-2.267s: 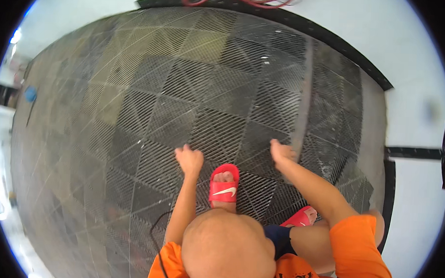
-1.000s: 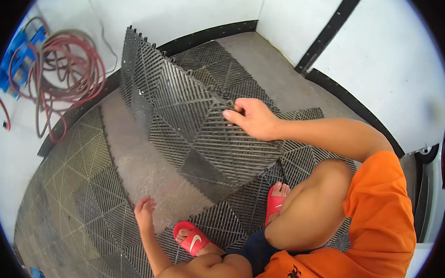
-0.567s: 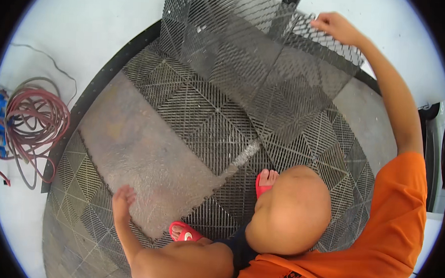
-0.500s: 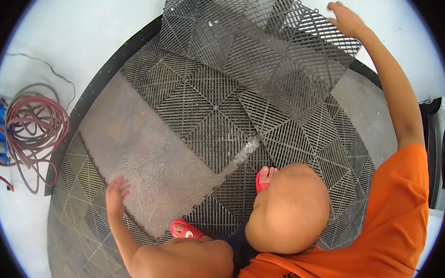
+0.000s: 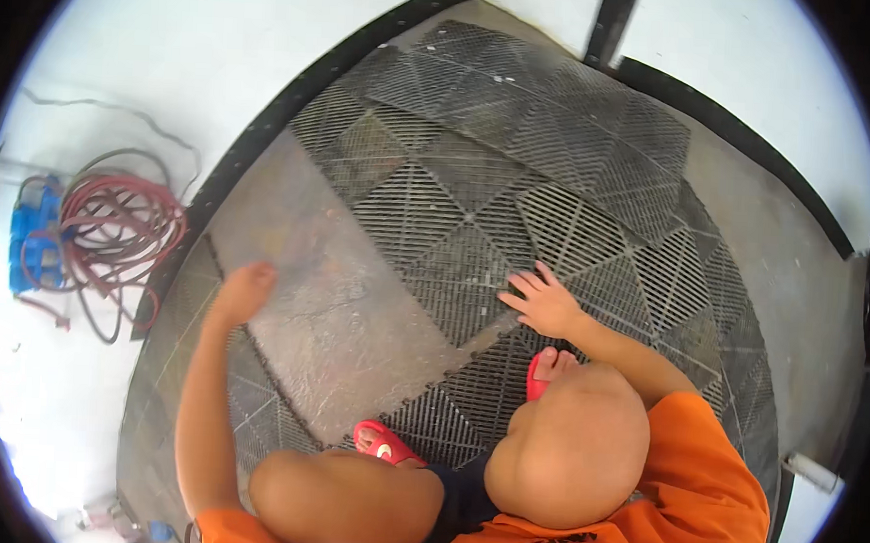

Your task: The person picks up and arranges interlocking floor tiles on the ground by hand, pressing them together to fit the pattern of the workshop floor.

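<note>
My left hand (image 5: pixel 248 292) hovers over the bare grey floor (image 5: pixel 336 316) beside the tiles at the left. Its fingers look curled in, slightly blurred, and nothing shows in them. My right hand (image 5: pixel 544 303) has its fingers spread above the slatted black plastic floor tiles (image 5: pixel 438 209), close to their edge along the bare floor. Whether its fingertips touch the tiles I cannot tell. A joined sheet of the same tiles (image 5: pixel 549 107) lies at the far side, overlapping the laid ones.
Low black edging (image 5: pixel 267 119) runs along the white walls. A coiled red hose (image 5: pixel 126 224) hangs at a blue holder (image 5: pixel 36 249) on the left. My red sandals (image 5: pixel 384 444) stand on tiles near the bare strip. Bare concrete (image 5: pixel 768 208) shows at the right.
The raised tile sheet at the far side has dropped flat onto the other tiles. My right hand has left it and come back toward me. My left hand has curled its fingers.
</note>
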{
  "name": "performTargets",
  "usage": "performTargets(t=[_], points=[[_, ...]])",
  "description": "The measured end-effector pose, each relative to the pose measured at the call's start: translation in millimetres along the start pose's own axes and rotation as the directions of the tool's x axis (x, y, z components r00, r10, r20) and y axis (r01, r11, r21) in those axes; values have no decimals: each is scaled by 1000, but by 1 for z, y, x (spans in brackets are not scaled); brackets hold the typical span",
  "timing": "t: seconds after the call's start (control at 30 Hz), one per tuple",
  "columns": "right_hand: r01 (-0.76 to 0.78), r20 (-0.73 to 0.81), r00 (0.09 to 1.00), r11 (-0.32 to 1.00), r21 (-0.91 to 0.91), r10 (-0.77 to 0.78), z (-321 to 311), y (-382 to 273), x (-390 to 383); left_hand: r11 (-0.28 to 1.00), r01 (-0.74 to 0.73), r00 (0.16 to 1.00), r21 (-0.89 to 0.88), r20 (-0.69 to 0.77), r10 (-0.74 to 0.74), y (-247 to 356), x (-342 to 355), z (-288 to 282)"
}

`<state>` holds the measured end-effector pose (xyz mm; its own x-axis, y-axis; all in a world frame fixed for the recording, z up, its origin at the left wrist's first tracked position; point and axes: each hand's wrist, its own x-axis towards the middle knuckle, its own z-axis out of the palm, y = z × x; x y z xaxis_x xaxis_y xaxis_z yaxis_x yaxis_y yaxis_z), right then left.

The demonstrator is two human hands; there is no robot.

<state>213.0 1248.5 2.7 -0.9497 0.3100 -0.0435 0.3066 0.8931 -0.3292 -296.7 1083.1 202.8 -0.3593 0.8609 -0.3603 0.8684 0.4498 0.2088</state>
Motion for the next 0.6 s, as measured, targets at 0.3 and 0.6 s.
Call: performTargets(t=[0.3,0.6], points=[[-154,13,986,929,-336,168,2,-30,28,439,617,766,-653,626,-146,56,-39,239],[31,19,999,924,-380,-26,23,-47,28,-158,504,764,-849,524,-376,131,-40,271]])
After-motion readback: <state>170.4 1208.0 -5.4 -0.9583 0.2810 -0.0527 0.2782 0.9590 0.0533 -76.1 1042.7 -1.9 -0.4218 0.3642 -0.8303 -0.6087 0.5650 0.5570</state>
